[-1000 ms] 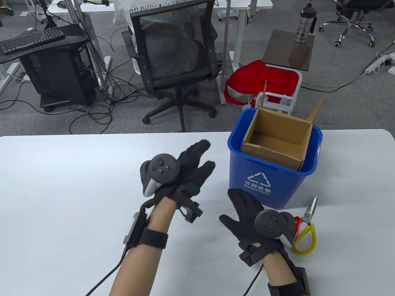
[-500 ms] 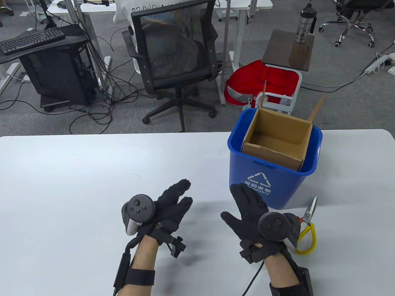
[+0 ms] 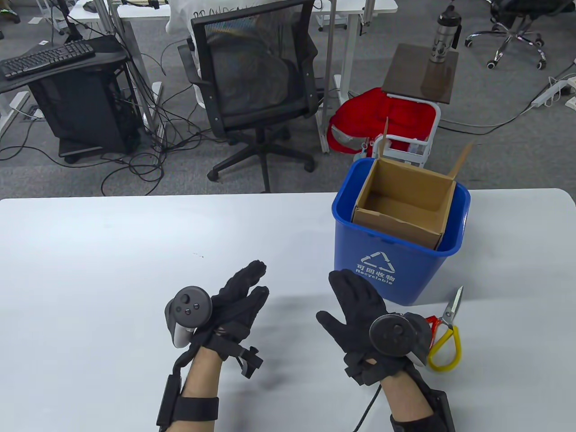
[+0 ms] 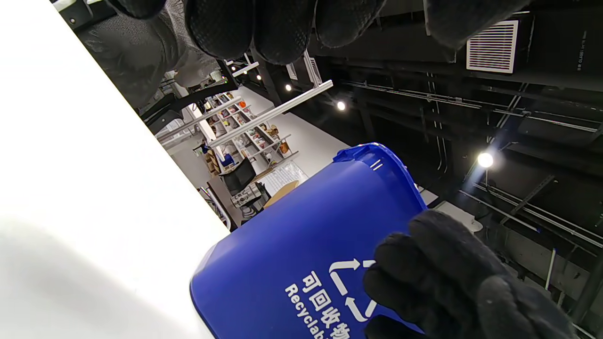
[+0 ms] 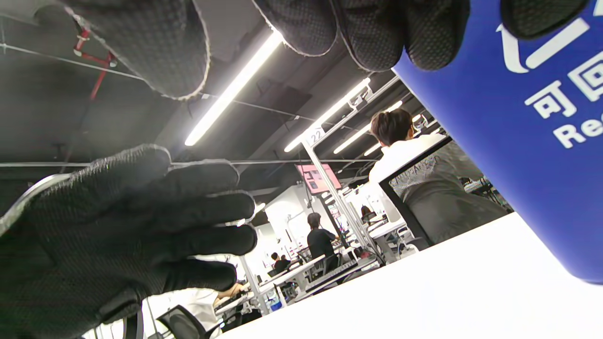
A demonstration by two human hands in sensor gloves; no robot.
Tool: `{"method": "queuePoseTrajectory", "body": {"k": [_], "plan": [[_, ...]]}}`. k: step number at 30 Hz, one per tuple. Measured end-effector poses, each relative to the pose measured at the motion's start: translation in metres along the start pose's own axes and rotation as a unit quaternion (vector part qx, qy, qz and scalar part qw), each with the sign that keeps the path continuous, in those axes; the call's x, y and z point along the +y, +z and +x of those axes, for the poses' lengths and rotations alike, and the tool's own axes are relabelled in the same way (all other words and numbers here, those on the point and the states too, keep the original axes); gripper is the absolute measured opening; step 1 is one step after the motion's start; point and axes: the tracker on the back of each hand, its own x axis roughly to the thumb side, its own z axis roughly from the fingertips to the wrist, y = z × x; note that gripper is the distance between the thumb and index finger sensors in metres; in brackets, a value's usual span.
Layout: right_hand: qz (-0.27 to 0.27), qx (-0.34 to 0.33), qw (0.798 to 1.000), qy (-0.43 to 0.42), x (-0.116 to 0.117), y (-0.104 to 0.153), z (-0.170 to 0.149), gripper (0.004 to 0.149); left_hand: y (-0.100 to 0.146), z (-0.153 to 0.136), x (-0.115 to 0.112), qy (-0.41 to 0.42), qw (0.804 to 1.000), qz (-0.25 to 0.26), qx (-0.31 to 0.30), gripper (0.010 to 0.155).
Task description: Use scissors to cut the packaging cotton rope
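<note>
Both my left hand (image 3: 234, 301) and right hand (image 3: 360, 315) hover spread, holding nothing. Scissors (image 3: 443, 330) lie just right of my right hand, blades pointing away toward the blue bin (image 3: 396, 265); right is nearer. No rope visible.

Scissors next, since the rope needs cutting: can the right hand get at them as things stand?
Probably yes. The scissors lie flat on the table just beside the open, empty right hand, with nothing between them; the blue bin stands farther back.
</note>
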Motion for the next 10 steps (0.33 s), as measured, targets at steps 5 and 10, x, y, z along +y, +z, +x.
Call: {"method": "queuePoseTrajectory", "body": {"k": [5, 10], "plan": [[-0.008, 0.0, 1.0, -0.004, -0.0036, 0.0007, 0.0001, 0.078, -0.0007, -0.0038, -0.0039, 0.003, 1.0, -0.005, 0.004, 0.067], [0.001, 0.001, 1.0, -0.004, 0.0009, 0.0012, -0.0003, 0.078, -0.0012, -0.0035, -0.0069, 0.013, 1.0, -0.01, 0.003, 0.067]]}}
